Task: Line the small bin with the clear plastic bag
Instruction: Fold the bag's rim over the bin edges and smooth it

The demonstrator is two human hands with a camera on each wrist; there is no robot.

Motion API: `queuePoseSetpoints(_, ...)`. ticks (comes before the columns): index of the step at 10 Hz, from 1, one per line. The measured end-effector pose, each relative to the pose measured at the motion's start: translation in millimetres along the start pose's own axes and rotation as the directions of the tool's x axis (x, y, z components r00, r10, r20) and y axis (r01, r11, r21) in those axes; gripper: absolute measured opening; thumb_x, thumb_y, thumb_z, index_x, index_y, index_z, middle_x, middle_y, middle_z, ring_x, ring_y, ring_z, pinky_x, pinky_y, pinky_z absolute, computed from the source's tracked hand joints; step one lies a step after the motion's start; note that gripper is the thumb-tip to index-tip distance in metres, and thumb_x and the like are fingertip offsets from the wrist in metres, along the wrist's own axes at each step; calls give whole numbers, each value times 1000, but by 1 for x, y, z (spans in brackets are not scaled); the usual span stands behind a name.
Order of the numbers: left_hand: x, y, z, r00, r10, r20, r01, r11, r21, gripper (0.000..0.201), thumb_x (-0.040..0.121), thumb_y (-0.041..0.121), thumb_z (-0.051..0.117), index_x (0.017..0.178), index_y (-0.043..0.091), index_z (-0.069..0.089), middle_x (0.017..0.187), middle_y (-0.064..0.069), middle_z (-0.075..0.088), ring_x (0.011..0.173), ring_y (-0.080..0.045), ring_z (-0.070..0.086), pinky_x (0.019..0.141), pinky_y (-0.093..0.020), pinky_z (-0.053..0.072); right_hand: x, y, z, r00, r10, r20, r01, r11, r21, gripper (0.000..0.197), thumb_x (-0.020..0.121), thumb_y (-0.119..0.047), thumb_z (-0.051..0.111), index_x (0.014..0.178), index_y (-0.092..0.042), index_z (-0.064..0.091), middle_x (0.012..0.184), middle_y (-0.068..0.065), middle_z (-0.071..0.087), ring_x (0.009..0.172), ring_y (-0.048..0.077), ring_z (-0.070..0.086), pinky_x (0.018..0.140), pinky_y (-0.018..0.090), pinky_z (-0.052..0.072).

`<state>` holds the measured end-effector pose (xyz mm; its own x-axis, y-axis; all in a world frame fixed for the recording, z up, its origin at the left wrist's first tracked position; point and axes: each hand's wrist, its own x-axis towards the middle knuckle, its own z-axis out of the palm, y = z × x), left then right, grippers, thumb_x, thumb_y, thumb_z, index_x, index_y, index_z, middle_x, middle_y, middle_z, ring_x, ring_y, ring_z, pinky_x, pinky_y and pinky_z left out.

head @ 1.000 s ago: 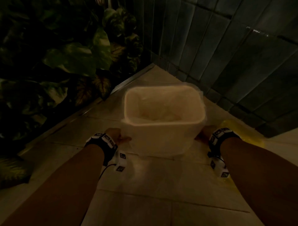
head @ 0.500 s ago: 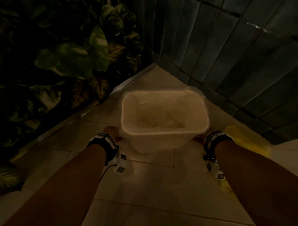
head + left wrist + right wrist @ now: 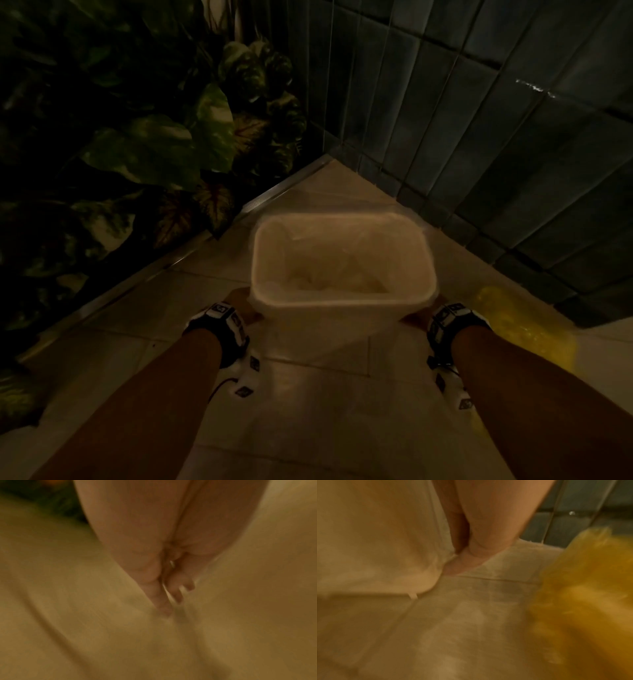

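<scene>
A small white bin stands upright over the pale floor tiles, seen from above. The clear plastic bag lies crumpled inside it, its edge folded over the rim. My left hand presses flat on the bin's left wall and my right hand on its right wall. In the left wrist view the left hand's fingers lie straight along the bin wall. The right wrist view shows my right hand flat against the bin, near its bottom corner. I cannot tell whether the bin touches the floor.
Large leafy plants fill the left side behind a metal floor strip. A dark tiled wall runs along the right and meets the strip at a corner behind the bin. A crumpled yellow thing lies on the floor right of the bin.
The bin was tipped toward me and now stands upright, its mouth facing up. Both hands have stayed on its sides and moved a little forward with it.
</scene>
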<state>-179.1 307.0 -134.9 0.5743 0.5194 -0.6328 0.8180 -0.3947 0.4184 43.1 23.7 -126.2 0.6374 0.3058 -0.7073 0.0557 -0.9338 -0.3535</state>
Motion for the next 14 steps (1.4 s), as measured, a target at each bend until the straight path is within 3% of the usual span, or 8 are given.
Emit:
queuePoseSetpoints(1, -11, -7, -5, 999, -23, 48, 23, 1000, 11, 57, 88, 7, 64, 141, 5, 42, 143, -16, 47, 131, -31, 45, 105, -31, 37, -27, -5, -8, 999, 43, 26, -48, 965, 259, 47, 92, 6, 51, 136, 6, 38, 131, 24, 51, 92, 29, 58, 78, 35, 50)
queuePoseSetpoints(2, -33, -9, -6, 997, 14, 72, -17, 999, 38, 82, 80, 5, 74, 147, 6, 28, 148, -15, 39, 135, -29, 41, 104, -30, 37, -37, 1, -12, 999, -21, 26, 17, 987, 159, 74, 84, 8, 62, 147, -5, 24, 144, 22, 40, 124, 37, 48, 97, 44, 46)
queuePoseSetpoints(4, -44, 11, 8, 995, 98, 12, -97, 994, -56, 121, 40, 42, 95, 143, 26, 32, 140, 5, 39, 134, -21, 40, 110, -39, 39, -46, -4, -4, 996, -90, -18, 90, 996, -28, 145, 32, -56, 89, 150, -21, 13, 154, 3, 27, 139, 28, 32, 113, 47, 33)
queuePoseSetpoints(6, -40, 15, 8, 995, 37, -89, -47, 992, -119, 75, 63, 31, 88, 129, 16, 56, 129, -4, 61, 116, -23, 58, 98, -31, 48, -56, -14, 1, 977, -81, -199, 70, 996, -61, 22, 93, -27, 55, 113, -18, 57, 128, 13, 57, 103, 26, 55, 96, 37, 44)
queuePoseSetpoints(9, -35, 15, 9, 999, 23, -47, -24, 999, -27, 72, 69, 31, 83, 133, 17, 53, 134, -7, 57, 122, -26, 55, 103, -36, 47, -38, -13, -1, 993, 51, -106, -39, 993, 110, 40, 84, -10, 68, 120, 5, 56, 111, 18, 63, 98, 30, 59, 87, 45, 54)
queuePoseSetpoints(11, -44, 1, -15, 998, -2, 56, -2, 998, 59, 117, 59, 22, 91, 151, 19, 19, 151, -7, 35, 137, -28, 37, 110, -40, 36, -47, 1, -18, 999, 9, -53, -10, 1000, -14, 74, 75, -4, 76, 140, -6, 40, 130, 15, 56, 117, 33, 54, 98, 39, 47)
queuePoseSetpoints(12, -57, -2, -36, 996, -9, 87, -5, 988, 157, 134, 56, 27, 92, 153, 28, 0, 155, -5, 26, 141, -27, 31, 112, -43, 35, -60, 3, -32, 996, -9, -88, -1, 993, -117, 66, 83, -5, 67, 142, -11, 39, 138, 10, 50, 124, 30, 49, 95, 32, 43)
queuePoseSetpoints(14, -91, 12, -83, 996, 53, 66, -68, 963, 262, 109, 67, 38, 84, 151, 29, 15, 141, -3, 47, 119, -24, 52, 98, -37, 45, -80, -1, -69, 974, -110, -197, 91, 991, -101, 48, 91, -15, 56, 138, -16, 46, 140, 12, 48, 124, 33, 49, 106, 43, 42)
